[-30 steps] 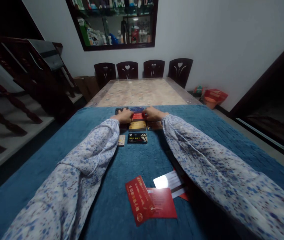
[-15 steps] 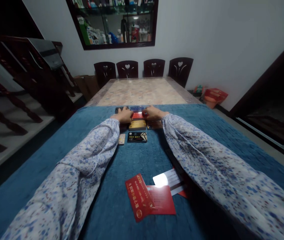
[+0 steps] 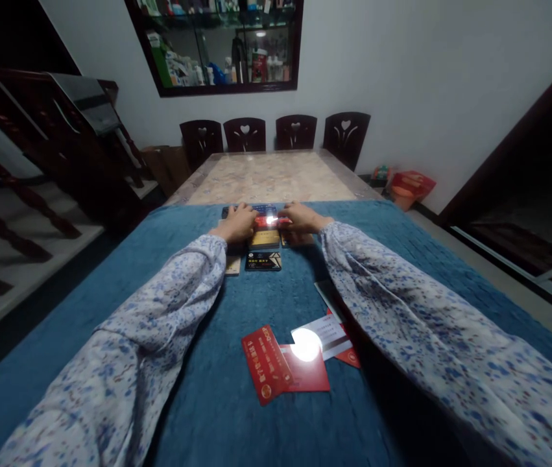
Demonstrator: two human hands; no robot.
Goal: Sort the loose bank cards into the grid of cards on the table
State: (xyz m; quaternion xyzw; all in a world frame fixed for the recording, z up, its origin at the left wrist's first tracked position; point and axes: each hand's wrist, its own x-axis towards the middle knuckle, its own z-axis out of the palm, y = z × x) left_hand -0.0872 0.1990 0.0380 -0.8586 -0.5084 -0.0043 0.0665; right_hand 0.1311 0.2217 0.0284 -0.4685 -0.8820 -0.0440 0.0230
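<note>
Step in hand, judged: aligning the red card (image 3: 263,222). Doing it well is probably requiring light, even pressure from both ends, without nudging the gold card stack (image 3: 264,240) just nearer. The red card is lying between the left hand (image 3: 237,222) and right hand (image 3: 299,217), its ends at their bent fingers; whether these are gripping cannot be told. The blue card (image 3: 266,210) is showing just beyond, on the far side.
</note>
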